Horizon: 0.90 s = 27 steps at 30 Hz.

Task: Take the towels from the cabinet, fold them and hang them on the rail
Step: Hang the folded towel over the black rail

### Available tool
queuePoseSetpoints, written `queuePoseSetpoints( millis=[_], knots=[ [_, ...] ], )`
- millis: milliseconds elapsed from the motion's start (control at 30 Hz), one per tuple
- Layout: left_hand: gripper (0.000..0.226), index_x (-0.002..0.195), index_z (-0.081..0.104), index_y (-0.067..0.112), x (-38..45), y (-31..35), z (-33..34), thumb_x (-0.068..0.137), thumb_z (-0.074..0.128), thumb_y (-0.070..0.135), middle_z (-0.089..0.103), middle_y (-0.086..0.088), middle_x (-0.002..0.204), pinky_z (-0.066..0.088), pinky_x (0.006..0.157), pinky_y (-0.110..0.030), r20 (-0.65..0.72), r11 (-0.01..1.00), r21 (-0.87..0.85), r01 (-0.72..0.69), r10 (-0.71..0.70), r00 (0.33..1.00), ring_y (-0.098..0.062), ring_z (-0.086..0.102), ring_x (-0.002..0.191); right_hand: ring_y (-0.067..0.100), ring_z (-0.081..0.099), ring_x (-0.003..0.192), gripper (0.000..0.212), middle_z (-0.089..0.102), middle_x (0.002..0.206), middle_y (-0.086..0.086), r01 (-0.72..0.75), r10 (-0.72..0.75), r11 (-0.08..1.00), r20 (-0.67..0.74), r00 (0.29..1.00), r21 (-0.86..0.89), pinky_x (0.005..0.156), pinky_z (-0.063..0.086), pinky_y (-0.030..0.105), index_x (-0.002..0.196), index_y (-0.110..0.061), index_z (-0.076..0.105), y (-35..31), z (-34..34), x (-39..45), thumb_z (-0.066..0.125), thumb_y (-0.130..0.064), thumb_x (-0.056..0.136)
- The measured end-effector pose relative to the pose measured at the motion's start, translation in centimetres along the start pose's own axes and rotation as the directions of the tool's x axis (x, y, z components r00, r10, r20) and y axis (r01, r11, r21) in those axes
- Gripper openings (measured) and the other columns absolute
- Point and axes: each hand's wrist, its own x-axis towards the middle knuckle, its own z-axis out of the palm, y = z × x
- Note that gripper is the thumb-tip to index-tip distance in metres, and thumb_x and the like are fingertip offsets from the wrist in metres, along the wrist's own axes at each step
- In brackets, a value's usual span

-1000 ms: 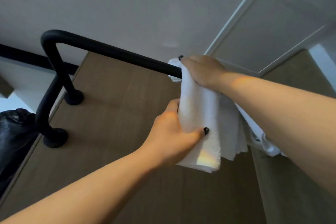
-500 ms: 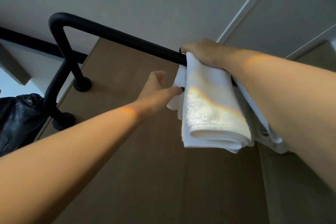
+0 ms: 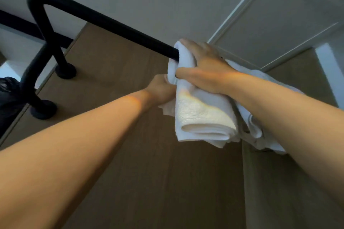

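1. Two hands meet at one folded white towel [image 3: 202, 115] draped over the black rail [image 3: 111, 24], at the right end of the rail's visible run.
2. The right hand [image 3: 204, 69] rests on top of the towel where it bends over the rail; its fingers [image 3: 188, 42] curl over the far side and its thumb presses the near face, so it grips the towel against the bar.
3. The left hand [image 3: 162, 89] is at the towel's left edge, just below the rail. Its fingers are hidden behind the cloth, so how far they are closed and whether they hold the back layer cannot be told.
4. The towel's near half hangs down in front, ending in a thick rolled fold at the bottom edge; a looser back layer shows at its left.
5. More white cloth [image 3: 256, 130] hangs on the rail just to the right, partly behind the right forearm, touching the folded towel.
6. Left of the hands the rail is bare along its length up to the bend, where it turns down to round wall mounts [image 3: 66, 70].
7. A brown wood-look panel [image 3: 115, 72] lies behind the rail, with open wall below the towel's edge.
8. A black plastic bag [image 3: 8, 96] sits at the far left edge; its contents are not visible.
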Motion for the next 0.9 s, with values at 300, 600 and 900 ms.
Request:
queuePoseSetpoints(
  millis=[300, 600, 900],
  knots=[
    [0.023, 0.107, 0.069, 0.004, -3.0, -1.1, -0.9, 0.090, 0.068, 0.019, 0.075, -0.012, 0.092, 0.059, 0.077, -0.033, 0.215, 0.960, -0.274, 0.053, 0.007, 0.977, -0.023, 0.073, 0.084, 0.021, 0.024, 0.145, 0.066, 0.032, 0.157, -0.005, -0.024, 0.037, 0.997, -0.197, 0.980, 0.067, 0.118, 0.021, 0.043, 0.152, -0.031, 0.030, 1.4, 1.5, 0.1, 0.040, -0.055, 0.091],
    [0.046, 0.119, 0.068, 0.017, -4.4, 0.2, -1.2, 0.097, 0.046, 0.051, 0.075, -0.005, 0.106, 0.052, 0.093, -0.042, 0.180, 0.917, -0.397, 0.029, 0.047, 0.983, -0.023, 0.070, 0.101, 0.013, 0.026, 0.147, 0.048, 0.042, 0.152, 0.001, 0.060, 0.371, 0.772, -0.525, 0.766, 0.633, 0.115, 0.015, 0.008, 0.139, -0.011, 0.053, -0.6, 7.4, -3.6, 0.037, -0.003, 0.095],
    [0.025, 0.111, 0.066, 0.013, -4.8, 0.0, -1.9, 0.087, 0.071, 0.020, 0.077, 0.000, 0.092, 0.058, 0.070, -0.024, 0.206, 0.972, -0.231, 0.049, 0.000, 0.978, -0.014, 0.074, 0.083, 0.010, 0.064, 0.110, 0.035, 0.065, 0.125, -0.013, -0.014, 0.739, 0.042, -0.022, 0.673, 0.999, 0.099, 0.053, 0.037, 0.112, -0.038, 0.070, -1.1, 7.9, -7.0, 0.076, -0.018, 0.084]
  ],
)
